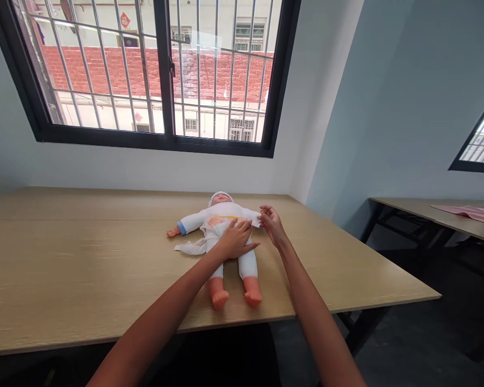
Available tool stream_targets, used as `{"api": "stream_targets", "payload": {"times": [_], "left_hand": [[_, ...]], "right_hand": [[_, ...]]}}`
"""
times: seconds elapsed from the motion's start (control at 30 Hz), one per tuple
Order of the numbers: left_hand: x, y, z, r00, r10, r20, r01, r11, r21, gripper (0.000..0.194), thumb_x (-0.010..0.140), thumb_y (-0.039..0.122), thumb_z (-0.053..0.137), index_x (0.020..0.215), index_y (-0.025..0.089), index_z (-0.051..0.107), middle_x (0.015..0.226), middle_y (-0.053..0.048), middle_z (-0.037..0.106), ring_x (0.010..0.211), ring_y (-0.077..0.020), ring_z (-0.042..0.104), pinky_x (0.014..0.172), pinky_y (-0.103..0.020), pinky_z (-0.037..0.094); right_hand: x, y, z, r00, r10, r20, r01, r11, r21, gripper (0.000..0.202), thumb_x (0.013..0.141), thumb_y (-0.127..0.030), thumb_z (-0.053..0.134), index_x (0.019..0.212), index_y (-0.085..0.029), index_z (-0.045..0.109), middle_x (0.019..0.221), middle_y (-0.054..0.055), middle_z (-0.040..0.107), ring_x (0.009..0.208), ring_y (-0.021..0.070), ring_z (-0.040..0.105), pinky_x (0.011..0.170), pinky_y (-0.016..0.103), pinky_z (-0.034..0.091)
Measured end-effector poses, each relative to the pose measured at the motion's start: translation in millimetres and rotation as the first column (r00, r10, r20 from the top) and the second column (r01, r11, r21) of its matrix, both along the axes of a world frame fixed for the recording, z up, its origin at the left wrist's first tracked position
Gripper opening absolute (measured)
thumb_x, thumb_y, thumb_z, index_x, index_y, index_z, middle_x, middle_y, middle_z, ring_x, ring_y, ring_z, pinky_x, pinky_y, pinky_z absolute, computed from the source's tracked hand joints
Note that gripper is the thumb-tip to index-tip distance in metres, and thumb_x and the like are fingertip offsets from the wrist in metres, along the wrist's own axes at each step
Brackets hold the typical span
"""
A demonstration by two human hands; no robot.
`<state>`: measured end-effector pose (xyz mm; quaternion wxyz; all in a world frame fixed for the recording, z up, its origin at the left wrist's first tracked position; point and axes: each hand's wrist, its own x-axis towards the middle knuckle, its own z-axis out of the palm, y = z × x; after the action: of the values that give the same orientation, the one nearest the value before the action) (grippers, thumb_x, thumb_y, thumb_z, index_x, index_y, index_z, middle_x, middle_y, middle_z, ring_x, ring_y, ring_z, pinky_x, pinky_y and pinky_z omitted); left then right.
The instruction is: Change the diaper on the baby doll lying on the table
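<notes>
A baby doll [221,209] in white clothes and a white cap lies on its back on the wooden table, its bare feet towards me. A white diaper [213,221] with an orange and yellow print is around its middle. My left hand [236,239] lies spread over the diaper's front and hides part of it. At the doll's side on the right, my right hand [272,223] has curved fingers that look apart. Its fingertips are close to a white flap [256,222] and the doll's sleeve; whether they touch is unclear. The doll's hand on that side is hidden.
A white strip of cloth or diaper [191,247] trails from the doll's hip on the left. The table [105,269] reaches the wall beneath a barred window [167,141]. Off to the right, another table [411,212] bears a pink striped cloth [473,213].
</notes>
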<state>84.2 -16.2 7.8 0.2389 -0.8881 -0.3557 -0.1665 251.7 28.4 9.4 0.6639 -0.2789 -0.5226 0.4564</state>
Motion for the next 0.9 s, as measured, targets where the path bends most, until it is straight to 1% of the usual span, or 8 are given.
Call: {"api": "stream_targets", "payload": {"times": [0.1,0.2,0.37,0.5,0.63,0.7,0.77,0.9], "left_hand": [[0.3,-0.6,0.6,1.0,0.014,0.011,-0.014,1.0,-0.026,0.057,0.098,0.051,0.034,0.133,0.01,0.049,0.14,-0.018,0.055,0.131,-0.0265,0.048,0.114,-0.047,0.03],[0.4,0.3,-0.1,0.999,0.015,0.031,-0.014,0.999,-0.032,0.057,0.096,0.05,0.037,0.136,0.01,0.045,0.143,-0.018,0.052,0.133,-0.0268,0.046,0.114,-0.048,0.03],[0.4,2.0,-1.1,0.999,0.006,0.045,-0.005,0.999,-0.034,0.054,0.096,0.049,0.037,0.135,0.013,0.047,0.143,-0.017,0.053,0.134,-0.026,0.046,0.115,-0.048,0.03],[0.3,1.8,-0.5,0.999,0.01,0.032,-0.009,1.0,-0.029,0.053,0.097,0.048,0.037,0.135,0.012,0.048,0.147,-0.018,0.049,0.137,-0.0257,0.043,0.115,-0.046,0.03],[0.4,-0.2,1.0,1.0,0.005,0.025,-0.004,0.999,-0.037,0.052,0.097,0.046,0.036,0.132,0.01,0.051,0.144,-0.017,0.052,0.134,-0.0266,0.046,0.114,-0.047,0.031],[0.4,-1.7,2.2,1.0,-0.007,0.028,0.008,0.999,-0.044,0.055,0.098,0.045,0.037,0.137,0.008,0.046,0.142,-0.016,0.054,0.132,-0.026,0.047,0.113,-0.046,0.031],[0.3,-3.1,3.3,1.0,-0.024,0.021,0.025,0.999,-0.045,0.053,0.098,0.042,0.038,0.139,0.01,0.044,0.135,-0.014,0.059,0.128,-0.0252,0.05,0.112,-0.046,0.032],[-0.3,-4.1,4.1,0.999,-0.036,-0.017,0.036,0.999,-0.024,0.037,0.099,0.041,0.038,0.114,0.02,0.064,0.123,-0.009,0.065,0.125,-0.0244,0.051,0.111,-0.047,0.034]], "right_hand": [[-3.3,1.8,-4.8,0.989,-0.035,0.146,0.031,0.999,0.027,0.047,0.054,-0.03,0.081,0.094,-0.023,0.057,0.078,-0.005,0.045,0.07,0.0108,0.046,0.064,0.024,0.043],[-4.9,1.8,-7.2,0.976,-0.1,0.194,0.097,0.995,0.024,0.047,0.055,-0.032,0.081,0.094,-0.023,0.057,0.077,-0.005,0.045,0.072,0.0121,0.046,0.067,0.026,0.043],[-5.9,-0.8,-5.8,0.977,-0.005,0.212,0.0,1.0,0.025,0.04,0.063,-0.039,0.075,0.094,-0.023,0.056,0.07,-0.005,0.051,0.067,0.0129,0.049,0.064,0.028,0.043],[-7.5,-3.7,-2.3,0.982,-0.067,0.178,0.062,0.997,0.036,0.037,0.063,-0.039,0.072,0.093,-0.022,0.058,0.064,-0.006,0.052,0.066,0.013,0.052,0.063,0.027,0.045],[-6.8,-5.1,-0.5,0.987,-0.075,0.142,0.072,0.997,0.027,0.034,0.061,-0.032,0.071,0.092,-0.022,0.06,0.064,-0.007,0.054,0.066,0.0121,0.056,0.062,0.025,0.049],[-5.5,-4.7,-0.8,0.987,-0.112,0.113,0.112,0.994,0.012,0.032,0.062,-0.031,0.069,0.091,-0.022,0.06,0.064,-0.007,0.055,0.062,0.0115,0.057,0.06,0.025,0.05],[-3.9,-3.9,-1.6,0.982,-0.175,0.071,0.176,0.984,-0.006,0.03,0.063,-0.029,0.068,0.09,-0.022,0.058,0.064,-0.006,0.057,0.058,0.0115,0.058,0.058,0.026,0.051],[-1.6,-1.7,-2.6,0.968,-0.251,0.011,0.252,0.968,-0.021,0.032,0.064,-0.028,0.069,0.091,-0.023,0.053,0.066,-0.005,0.06,0.059,0.0142,0.063,0.058,0.028,0.054]]}}
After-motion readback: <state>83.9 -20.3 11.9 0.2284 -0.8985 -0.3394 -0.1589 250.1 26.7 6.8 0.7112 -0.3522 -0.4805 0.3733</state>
